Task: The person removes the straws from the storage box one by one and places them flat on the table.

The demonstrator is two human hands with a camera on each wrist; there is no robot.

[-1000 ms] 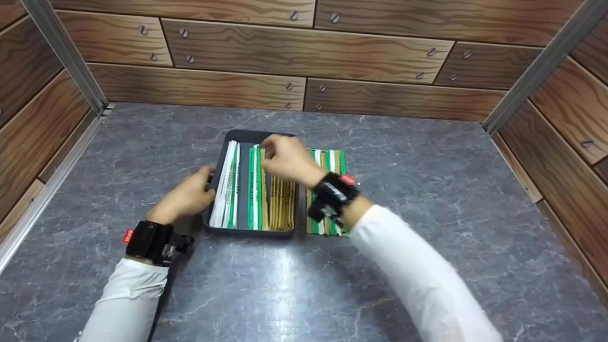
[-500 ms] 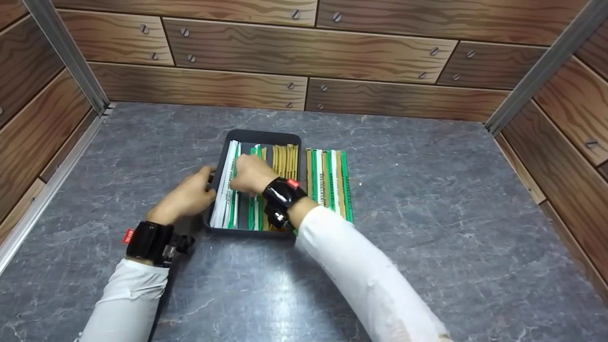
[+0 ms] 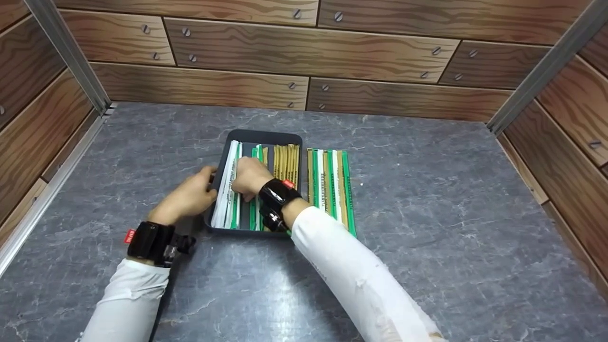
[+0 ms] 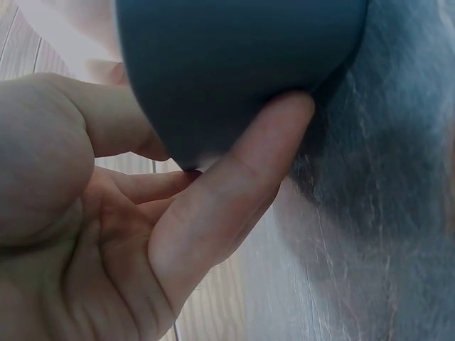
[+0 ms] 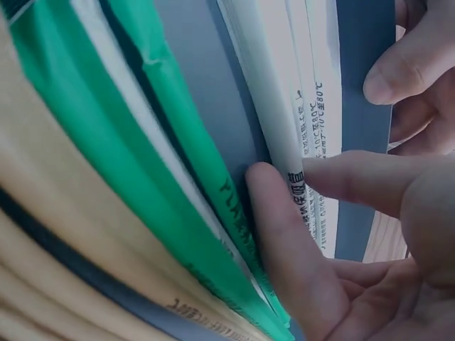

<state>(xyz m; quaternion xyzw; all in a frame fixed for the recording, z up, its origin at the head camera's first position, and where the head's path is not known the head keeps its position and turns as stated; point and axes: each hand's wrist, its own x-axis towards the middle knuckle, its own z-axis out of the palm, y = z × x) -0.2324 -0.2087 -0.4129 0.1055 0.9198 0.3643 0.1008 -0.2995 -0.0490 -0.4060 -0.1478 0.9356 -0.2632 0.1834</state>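
Note:
My left hand (image 3: 187,197) grips the left wall of a dark grey tray (image 3: 264,137); in the left wrist view one digit lies along the outer wall and another reaches the rim. My right hand (image 3: 251,176) is inside the tray over its left half. In the right wrist view its thumb and a finger pinch a white wrapped straw (image 5: 274,106) with black print, at the edge of the white group. Left of that group in this view are green wrapped straws (image 5: 92,135). Gold wrapped straws (image 3: 286,161) fill the tray's right side.
Just right of the tray, a row of green, white and gold wrapped straws (image 3: 328,178) lies side by side on the grey marbled table (image 3: 427,199). Wood-patterned panels (image 3: 304,52) enclose the back and sides.
My right hand has moved left, from above the middle of the tray to the white straws, then settled slightly lower. The left hand has stayed at the tray's left wall.

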